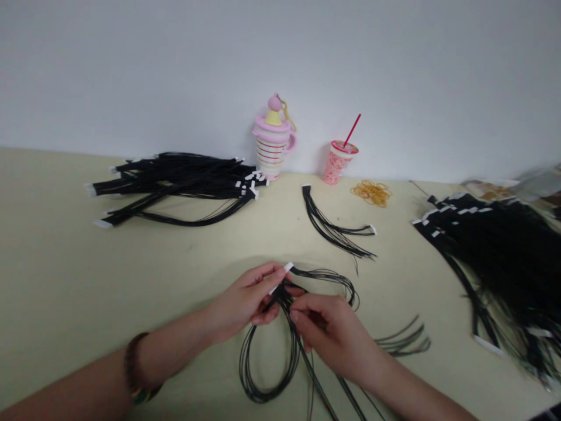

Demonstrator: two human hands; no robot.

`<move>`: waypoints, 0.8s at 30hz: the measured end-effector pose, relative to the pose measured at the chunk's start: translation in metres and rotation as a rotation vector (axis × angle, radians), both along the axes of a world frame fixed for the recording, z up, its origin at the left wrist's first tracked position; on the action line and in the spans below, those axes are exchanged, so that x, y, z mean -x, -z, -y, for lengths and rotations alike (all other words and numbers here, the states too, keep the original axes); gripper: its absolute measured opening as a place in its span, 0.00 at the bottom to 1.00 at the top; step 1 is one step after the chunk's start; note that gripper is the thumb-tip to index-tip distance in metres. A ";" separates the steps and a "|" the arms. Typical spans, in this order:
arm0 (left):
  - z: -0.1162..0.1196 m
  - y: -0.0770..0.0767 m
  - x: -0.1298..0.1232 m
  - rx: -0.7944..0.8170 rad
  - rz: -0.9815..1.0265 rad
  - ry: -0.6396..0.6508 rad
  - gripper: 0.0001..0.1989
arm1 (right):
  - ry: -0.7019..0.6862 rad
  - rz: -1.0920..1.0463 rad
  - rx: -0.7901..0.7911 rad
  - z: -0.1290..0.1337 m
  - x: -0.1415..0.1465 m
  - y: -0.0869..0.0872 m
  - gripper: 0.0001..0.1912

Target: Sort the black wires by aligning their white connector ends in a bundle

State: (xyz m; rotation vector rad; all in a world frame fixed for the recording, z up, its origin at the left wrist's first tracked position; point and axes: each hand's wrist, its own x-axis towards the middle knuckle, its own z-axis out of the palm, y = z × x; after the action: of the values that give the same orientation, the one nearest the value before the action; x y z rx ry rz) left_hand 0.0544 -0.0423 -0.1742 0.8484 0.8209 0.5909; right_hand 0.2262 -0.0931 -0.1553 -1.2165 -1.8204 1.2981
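Note:
At the front middle of the table, my left hand [258, 293] is closed on a black wire harness [267, 399], gripping it by its white connectors [288, 267]. My right hand [326, 327] pinches the black wires just below those connectors. One bunch of wires loops down to the left, and another curves off to the right behind my right hand. Long strands run down toward the bottom edge, and loose wire ends [407, 345] stick out past my right wrist. My fingers hide part of the connectors.
A pile of black wire harnesses [184, 181] lies at the back left, a larger heap [499, 245] at the right. Between them are a single harness [324, 225], yellow rubber bands [371, 193], a pink-lidded cup [270, 149] and a pink cup with a straw [336, 164], near the wall.

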 end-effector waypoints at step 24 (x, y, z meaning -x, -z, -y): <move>0.002 0.008 0.001 -0.115 -0.029 0.076 0.13 | 0.160 0.178 -0.135 -0.015 -0.004 0.013 0.11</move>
State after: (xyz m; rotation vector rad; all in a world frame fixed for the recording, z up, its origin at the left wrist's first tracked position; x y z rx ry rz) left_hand 0.0529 -0.0441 -0.1818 0.9914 0.7830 0.5638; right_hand 0.2306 -0.0784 -0.1683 -1.4083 -1.8570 0.9904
